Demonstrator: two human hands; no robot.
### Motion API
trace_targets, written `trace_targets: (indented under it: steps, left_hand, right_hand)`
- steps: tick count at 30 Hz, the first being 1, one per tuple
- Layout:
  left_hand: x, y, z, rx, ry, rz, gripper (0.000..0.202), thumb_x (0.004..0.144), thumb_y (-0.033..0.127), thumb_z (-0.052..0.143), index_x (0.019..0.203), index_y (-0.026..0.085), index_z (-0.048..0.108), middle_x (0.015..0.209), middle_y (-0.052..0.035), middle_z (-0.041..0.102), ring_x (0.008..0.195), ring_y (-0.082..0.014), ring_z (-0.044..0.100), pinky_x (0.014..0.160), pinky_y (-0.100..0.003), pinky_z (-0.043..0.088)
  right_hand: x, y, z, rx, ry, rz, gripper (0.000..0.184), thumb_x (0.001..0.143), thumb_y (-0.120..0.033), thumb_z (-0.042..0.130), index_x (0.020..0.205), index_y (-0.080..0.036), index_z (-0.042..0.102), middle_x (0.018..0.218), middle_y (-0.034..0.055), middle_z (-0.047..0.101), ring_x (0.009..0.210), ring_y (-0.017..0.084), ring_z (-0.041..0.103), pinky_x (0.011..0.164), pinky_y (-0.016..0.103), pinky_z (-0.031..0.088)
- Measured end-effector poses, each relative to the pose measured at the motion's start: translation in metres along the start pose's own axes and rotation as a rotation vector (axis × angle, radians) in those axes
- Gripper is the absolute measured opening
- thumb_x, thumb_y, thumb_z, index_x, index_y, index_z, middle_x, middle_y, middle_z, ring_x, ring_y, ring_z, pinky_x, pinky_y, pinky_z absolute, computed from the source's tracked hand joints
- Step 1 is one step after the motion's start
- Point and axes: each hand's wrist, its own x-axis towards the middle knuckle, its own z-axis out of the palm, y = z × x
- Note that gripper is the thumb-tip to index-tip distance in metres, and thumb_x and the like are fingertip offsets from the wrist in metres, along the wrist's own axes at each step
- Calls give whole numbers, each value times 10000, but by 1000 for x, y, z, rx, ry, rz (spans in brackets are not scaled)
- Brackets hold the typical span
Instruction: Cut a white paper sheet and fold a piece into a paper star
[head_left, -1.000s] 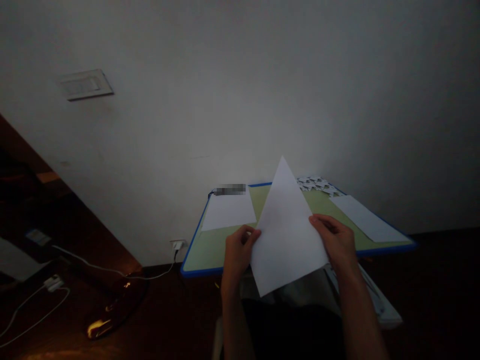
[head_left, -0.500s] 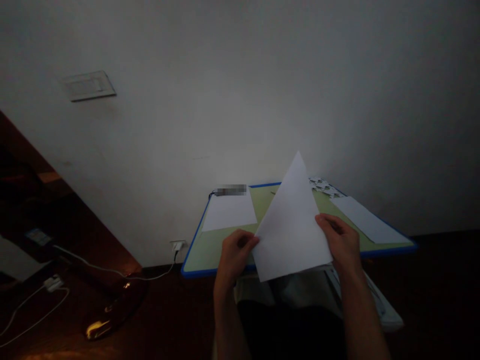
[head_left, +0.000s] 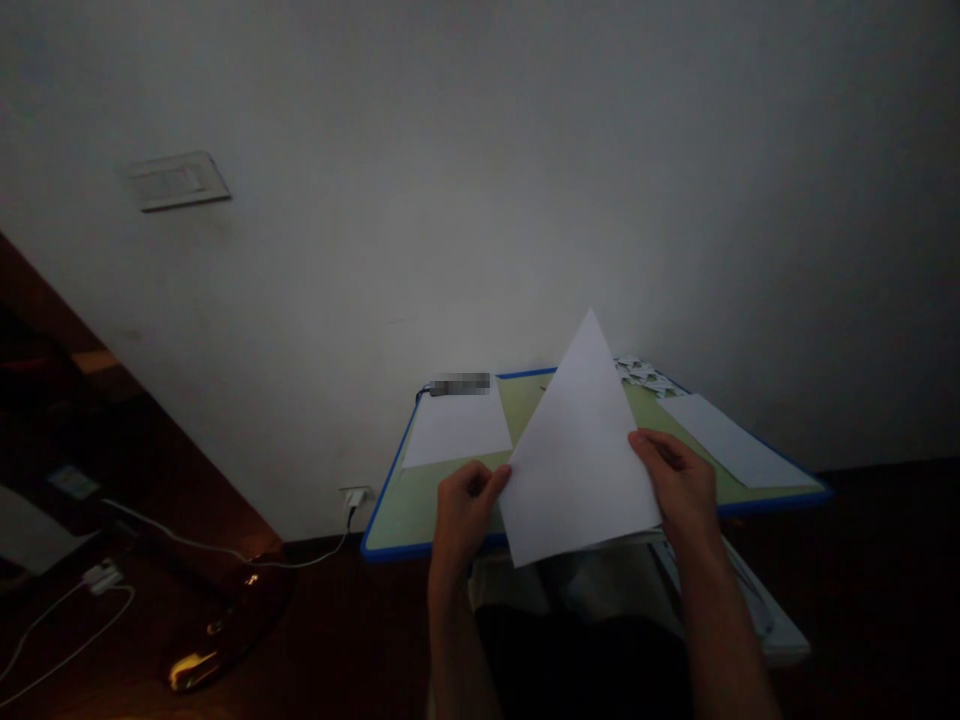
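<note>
Since half a second ago, our left hand (head_left: 463, 510) has slid slightly right along the paper's edge, and the sheet's lower corner dips a little further. We hold the white paper (head_left: 577, 450) in the lower middle of the frame, its point up, above the green table (head_left: 420, 500). Our left fingers pinch its left edge; our right hand (head_left: 679, 485) grips the right edge, closed on it.

White sheet (head_left: 577, 450), green blue-edged table (head_left: 420, 500)
</note>
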Motion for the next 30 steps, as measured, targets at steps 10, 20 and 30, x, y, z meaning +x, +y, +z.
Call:
trace_targets:
  steps: [10,20,30]
  left_hand:
    - [-8,8,-16,22,-138,63,282,897,427,663,735,197,655,755,-20,647,764,-200,583,720,-306,445]
    - [-14,11,-31,10,-233,27,340,894,476,686,709,202,607,739,-12,582,749,-187,535,662,-284,407]
    - [-4,13,-25,80,-7,15,530,955,607,551,606,215,479,606,24,423,615,-155,410,585,-290,306]
  right_hand:
    - [-3,-4,-5,9,-15,18,361,591,-467,897,809,-188,829,809,69,813,762,237,699,667,342,536]
    - [-11,-28,-5,-34,-71,3,329,586,-449,899,786,-193,842,785,67,812,742,236,695,657,342,531]
    - [-11,-27,-4,-54,-22,-36,312,651,-455,863,820,-195,828,846,77,824,822,265,725,727,376,560]
